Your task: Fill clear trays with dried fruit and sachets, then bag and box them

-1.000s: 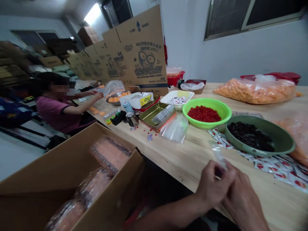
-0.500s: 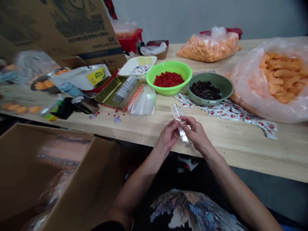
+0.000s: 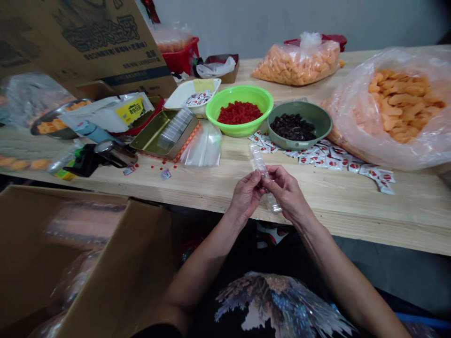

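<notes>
Two bare forearms (image 3: 207,256) angle inward, the left hand (image 3: 246,192) and right hand (image 3: 291,195) both pinching one clear plastic tray (image 3: 259,162) over the table's (image 3: 352,206) near edge. The hands hide its middle (I can't tell what's inside). Beyond sit one lime-green bowl (image 3: 239,130), one grey-green bowl (image 3: 321,126), two plastic bags (image 3: 352,117).

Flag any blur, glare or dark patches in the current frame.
Head view: wrapped packs in the cardboard box look smeared; same view, glints on the clear plastic strip; head view again, deep shadow under the table, top-right corner dark.
</notes>
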The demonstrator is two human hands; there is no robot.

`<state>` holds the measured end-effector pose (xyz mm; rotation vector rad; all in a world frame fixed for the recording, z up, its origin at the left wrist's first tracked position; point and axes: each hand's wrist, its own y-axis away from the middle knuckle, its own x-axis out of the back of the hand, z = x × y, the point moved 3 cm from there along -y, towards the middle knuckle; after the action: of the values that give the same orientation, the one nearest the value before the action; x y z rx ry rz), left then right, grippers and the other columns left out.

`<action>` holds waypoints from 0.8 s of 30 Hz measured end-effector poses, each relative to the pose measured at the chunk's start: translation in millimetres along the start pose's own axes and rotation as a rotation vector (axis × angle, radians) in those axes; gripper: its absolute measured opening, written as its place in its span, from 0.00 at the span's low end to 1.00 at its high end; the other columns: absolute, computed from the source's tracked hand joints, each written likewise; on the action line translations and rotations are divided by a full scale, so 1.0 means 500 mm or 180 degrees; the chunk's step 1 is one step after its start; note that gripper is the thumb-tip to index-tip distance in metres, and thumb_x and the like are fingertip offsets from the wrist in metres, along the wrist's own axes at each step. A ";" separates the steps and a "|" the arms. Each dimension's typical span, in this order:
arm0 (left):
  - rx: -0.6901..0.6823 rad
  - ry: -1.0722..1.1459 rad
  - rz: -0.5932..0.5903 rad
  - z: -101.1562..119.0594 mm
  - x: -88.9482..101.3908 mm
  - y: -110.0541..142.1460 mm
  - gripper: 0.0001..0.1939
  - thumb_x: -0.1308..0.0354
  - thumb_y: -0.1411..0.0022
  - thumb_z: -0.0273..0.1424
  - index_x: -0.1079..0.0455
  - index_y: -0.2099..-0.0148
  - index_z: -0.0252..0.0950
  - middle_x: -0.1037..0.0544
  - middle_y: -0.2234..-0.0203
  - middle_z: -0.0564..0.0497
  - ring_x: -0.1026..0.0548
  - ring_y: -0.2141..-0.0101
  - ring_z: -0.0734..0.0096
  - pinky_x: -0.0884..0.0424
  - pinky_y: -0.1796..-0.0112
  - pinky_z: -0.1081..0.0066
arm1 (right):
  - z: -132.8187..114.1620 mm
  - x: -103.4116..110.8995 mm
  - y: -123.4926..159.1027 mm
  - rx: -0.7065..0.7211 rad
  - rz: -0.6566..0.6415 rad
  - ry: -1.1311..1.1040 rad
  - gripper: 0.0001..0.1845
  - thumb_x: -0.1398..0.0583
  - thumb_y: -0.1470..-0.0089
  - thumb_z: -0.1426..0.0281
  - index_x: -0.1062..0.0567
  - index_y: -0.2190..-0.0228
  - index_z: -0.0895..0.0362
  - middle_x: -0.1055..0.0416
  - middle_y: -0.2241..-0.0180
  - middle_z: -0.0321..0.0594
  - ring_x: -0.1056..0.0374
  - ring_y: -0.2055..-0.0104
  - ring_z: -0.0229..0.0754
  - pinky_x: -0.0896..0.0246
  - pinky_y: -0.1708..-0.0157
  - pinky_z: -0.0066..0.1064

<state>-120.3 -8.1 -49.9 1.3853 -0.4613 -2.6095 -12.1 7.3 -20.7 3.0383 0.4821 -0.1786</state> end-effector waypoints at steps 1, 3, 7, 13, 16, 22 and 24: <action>0.0050 -0.0002 0.0025 0.000 0.001 -0.001 0.19 0.22 0.53 0.34 0.23 0.63 0.30 0.23 0.73 0.54 0.29 0.75 0.83 0.34 0.77 0.84 | 0.000 0.000 0.000 -0.0036 0.0002 -0.0032 0.20 0.35 0.46 0.56 0.28 0.56 0.53 0.29 0.60 0.39 0.34 0.59 0.43 0.34 0.60 0.34; 0.0172 0.0003 0.0089 -0.002 0.004 -0.003 0.17 0.23 0.53 0.32 0.24 0.64 0.30 0.24 0.73 0.54 0.29 0.75 0.84 0.34 0.76 0.85 | 0.002 0.001 0.000 -0.0136 0.0005 -0.0158 0.21 0.34 0.47 0.56 0.29 0.56 0.53 0.29 0.59 0.39 0.33 0.59 0.43 0.33 0.59 0.34; 0.0331 0.0086 0.0155 -0.010 0.011 -0.011 0.15 0.24 0.50 0.31 0.25 0.64 0.31 0.25 0.74 0.55 0.30 0.76 0.85 0.35 0.76 0.85 | 0.007 0.005 0.002 -0.0241 0.0012 -0.0410 0.21 0.32 0.48 0.57 0.27 0.56 0.53 0.28 0.60 0.38 0.32 0.61 0.42 0.34 0.61 0.32; 0.0221 -0.0151 0.0119 -0.019 0.014 -0.018 0.19 0.24 0.52 0.35 0.25 0.63 0.31 0.26 0.73 0.54 0.33 0.76 0.84 0.40 0.78 0.83 | 0.009 0.007 0.004 -0.0201 0.0025 -0.0317 0.20 0.32 0.47 0.58 0.28 0.57 0.53 0.30 0.63 0.37 0.33 0.62 0.41 0.34 0.62 0.32; -0.0039 -0.0479 0.0179 -0.013 0.012 -0.015 0.21 0.24 0.54 0.39 0.27 0.64 0.31 0.30 0.77 0.56 0.38 0.80 0.84 0.46 0.80 0.80 | 0.008 0.000 0.004 -0.0098 -0.0005 0.0142 0.20 0.35 0.46 0.56 0.30 0.56 0.53 0.30 0.59 0.40 0.33 0.58 0.44 0.33 0.62 0.33; -0.0185 -0.1146 -0.0113 0.005 -0.003 0.000 0.22 0.29 0.49 0.45 0.33 0.64 0.35 0.35 0.78 0.58 0.40 0.79 0.82 0.45 0.77 0.79 | -0.006 -0.005 -0.002 0.0067 0.0147 0.1669 0.19 0.38 0.50 0.65 0.32 0.55 0.54 0.29 0.60 0.42 0.32 0.60 0.45 0.38 0.69 0.32; -0.0242 -0.1160 -0.0263 0.018 -0.001 -0.001 0.22 0.30 0.48 0.45 0.35 0.66 0.36 0.39 0.78 0.58 0.43 0.79 0.82 0.48 0.78 0.79 | -0.020 0.016 -0.006 0.0075 0.0252 0.1883 0.18 0.40 0.52 0.67 0.30 0.56 0.54 0.29 0.64 0.40 0.33 0.64 0.44 0.39 0.70 0.32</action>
<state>-127.4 -5.8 -45.1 0.9243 -0.3485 -2.9230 -4.4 13.2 -12.0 3.0836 0.3806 0.7386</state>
